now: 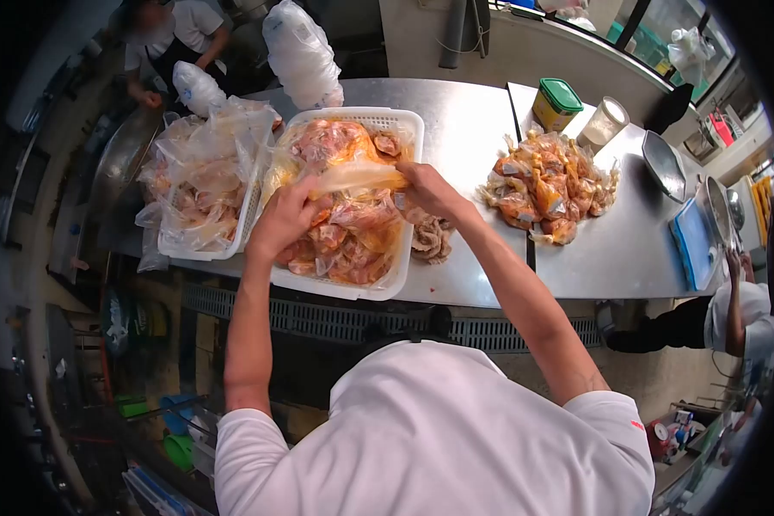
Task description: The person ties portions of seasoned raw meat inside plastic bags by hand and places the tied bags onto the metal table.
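A white plastic basket [414, 129] on the steel table holds orange-marinated meat, partly in clear plastic. Above it, a clear plastic bag [359, 178] is stretched between both hands. My left hand [285, 215] has its fingers closed on the bag's left end. At the right end, the fingers of my right hand [430, 187] pinch the same bag. Whether anything is inside the bag cannot be made out. A second white basket [199, 253] with pale bagged meat stands to the left. Right of the middle basket lies a crumpled brown cloth [432, 239].
Several tied bags of marinated meat [549, 182] are piled on the steel table [464, 112]. Behind them stand a green-lidded tub [558, 101] and a white container [605, 123]. A metal tray [665, 166] lies farther right. One person [181, 39] stands back left, another [740, 310] at right.
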The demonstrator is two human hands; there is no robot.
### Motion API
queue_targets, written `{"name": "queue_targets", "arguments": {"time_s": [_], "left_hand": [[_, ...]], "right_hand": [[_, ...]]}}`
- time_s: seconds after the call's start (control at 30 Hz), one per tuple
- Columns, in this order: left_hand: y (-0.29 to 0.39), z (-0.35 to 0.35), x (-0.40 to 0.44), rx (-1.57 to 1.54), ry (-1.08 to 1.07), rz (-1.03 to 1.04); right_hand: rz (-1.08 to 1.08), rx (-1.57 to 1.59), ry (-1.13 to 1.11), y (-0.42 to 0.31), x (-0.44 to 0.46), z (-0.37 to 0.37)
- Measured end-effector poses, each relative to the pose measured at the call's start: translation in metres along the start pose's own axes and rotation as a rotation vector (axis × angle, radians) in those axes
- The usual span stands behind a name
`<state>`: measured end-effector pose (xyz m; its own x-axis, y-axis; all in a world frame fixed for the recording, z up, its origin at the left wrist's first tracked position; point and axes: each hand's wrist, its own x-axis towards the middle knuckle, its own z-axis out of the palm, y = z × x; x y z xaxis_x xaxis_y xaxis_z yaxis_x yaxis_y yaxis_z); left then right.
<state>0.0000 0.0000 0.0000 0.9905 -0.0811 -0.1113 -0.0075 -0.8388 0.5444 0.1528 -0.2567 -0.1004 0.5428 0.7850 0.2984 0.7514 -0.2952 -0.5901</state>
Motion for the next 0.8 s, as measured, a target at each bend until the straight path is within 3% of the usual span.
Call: {"name": "queue_targets", "arguments": {"time_s": [0.03, 0.1, 0.13, 0.2, 0.23, 0.3, 0.37, 0.4, 0.47, 0.5, 0.57, 0.6, 0.63, 0.67, 0.73, 0.8], "left_hand": [[0.032, -0.003, -0.010, -0.032, 0.187, 0.039], [0.079, 0.009, -0.008, 0.078, 0.547, 0.364], [0.089, 0.014, -0.007, 0.088, 0.539, 0.353], [0.101, 0.021, -0.001, 0.465, 0.550, 0.558], [0.087, 0.031, 0.005, 0.464, 0.553, 0.546], [0.044, 0.062, 0.030, 0.368, 0.255, 0.295], [0.024, 0.047, 0.043, 0.286, -0.105, 0.050], [0.011, 0.043, 0.043, 0.295, -0.109, 0.060], [-0.012, 0.041, 0.038, 0.099, -0.107, 0.170], [-0.015, 0.041, 0.039, 0.101, -0.119, 0.183], [-0.019, 0.038, 0.037, -0.206, -0.136, 0.059], [-0.027, 0.042, 0.036, 0.005, -0.019, 0.107], [-0.007, 0.036, 0.030, 0.005, -0.017, 0.105], [0.016, 0.034, 0.026, 0.240, 0.318, 0.332], [0.042, 0.045, 0.026, 0.474, 0.655, 0.540], [0.041, 0.065, 0.033, 0.284, 0.498, 0.508]], "right_hand": [[0.088, 0.087, 0.050, -0.006, 0.004, 0.004], [0.176, 0.132, 0.068, -0.012, 0.004, -0.003], [0.144, 0.176, 0.071, -0.023, 0.007, 0.003], [0.103, 0.213, 0.064, -0.030, 0.012, 0.012], [-0.016, 0.221, 0.104, -0.028, 0.013, 0.020], [-0.147, 0.229, 0.142, -0.029, 0.014, 0.022], [0.052, 0.011, -0.147, -0.028, 0.014, 0.008], [0.057, 0.011, -0.135, -0.023, 0.012, 0.009], [-0.236, 0.058, 0.061, -0.007, -0.002, 0.019], [-0.221, 0.055, 0.070, -0.014, -0.006, 0.012], [0.300, 0.324, -0.250, -0.044, -0.003, -0.005], [0.196, 0.307, -0.180, -0.045, -0.003, 0.000], [0.194, 0.308, -0.180, -0.044, -0.001, 0.002], [0.174, 0.268, -0.135, -0.043, 0.001, 0.005], [0.150, 0.231, -0.103, -0.044, 0.006, 0.008], [0.022, 0.237, -0.152, -0.045, 0.015, 0.009]]}}
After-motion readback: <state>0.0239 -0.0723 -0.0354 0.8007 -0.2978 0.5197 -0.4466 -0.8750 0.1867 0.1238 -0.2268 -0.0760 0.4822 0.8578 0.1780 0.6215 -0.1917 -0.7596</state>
